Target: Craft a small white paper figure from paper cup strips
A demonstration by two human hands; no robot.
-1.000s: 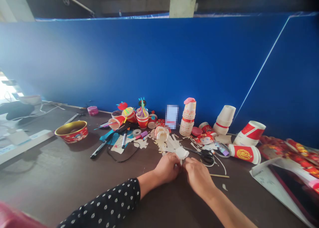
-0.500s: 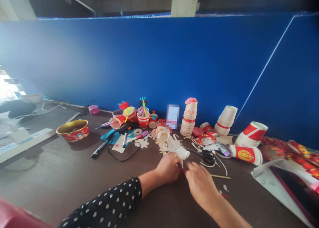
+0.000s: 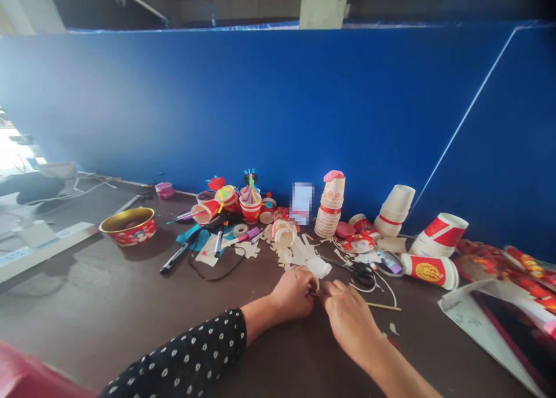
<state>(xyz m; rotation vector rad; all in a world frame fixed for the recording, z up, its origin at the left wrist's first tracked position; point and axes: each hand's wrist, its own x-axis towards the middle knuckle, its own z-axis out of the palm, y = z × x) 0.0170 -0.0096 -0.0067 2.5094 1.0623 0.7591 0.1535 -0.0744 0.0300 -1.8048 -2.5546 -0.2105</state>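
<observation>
Right now, a small white paper piece (image 3: 319, 267) is seen at the centre of the frame, low on the dark desk (image 3: 95, 311), just beyond the point where the two hands meet. The left hand (image 3: 292, 294), in a black sleeve (image 3: 195, 346) dotted with white, and the right hand (image 3: 347, 317) are brought in close, almost touching, with the fingers curled inward. Both grips are drawn nearly closed in a tight pinch, but whatever is held is hidden behind the fingertips, so it cannot be told whether the paper piece is gripped.

By the look of it, the piece would be judged very light, thin and soft, and easily creased or torn. A gentle fingertip pinch at its lower edge would seem safest, with the curved top left unsqueezed.

Black-handled scissors (image 3: 362, 275) are lying just to the right of it, and a scatter of paper offcuts (image 3: 295, 253) is spread to the left. Farther up, a stack of paper cups (image 3: 329, 207) is standing against the blue wall panel (image 3: 278, 108), while a red-and-white paper cup (image 3: 428, 272) is lying on its side at the right.
</observation>
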